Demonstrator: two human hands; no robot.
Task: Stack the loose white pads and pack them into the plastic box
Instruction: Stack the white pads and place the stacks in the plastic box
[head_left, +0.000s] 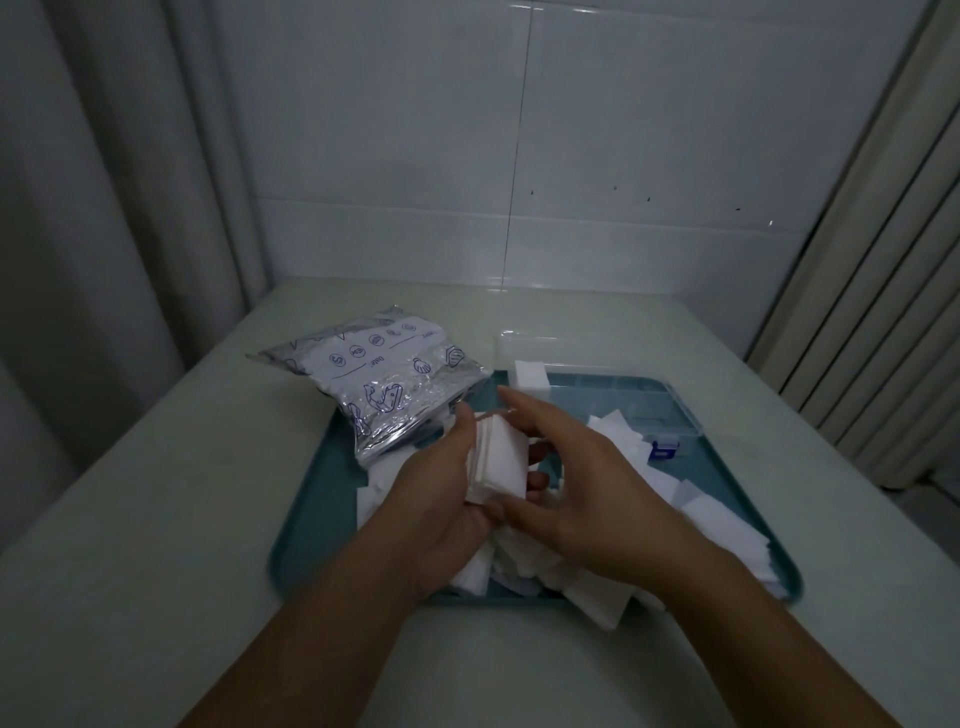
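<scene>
Left hand (441, 483) cups the stack (501, 460), right hand (561, 478) pinches its edges square; light, soft pads, likely to slip, so grip the sides

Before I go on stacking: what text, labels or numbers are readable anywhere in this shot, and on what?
"Date", seen upside down beside a blank line: on the white panel of the printed plastic bag.
A second short word by another line on that panel: too blurred to read.
Round icons and outline drawings on the bag: pictures, no legible text.
Blue latch of the plastic box: no legible marking.
Pad stack: blank.
</scene>
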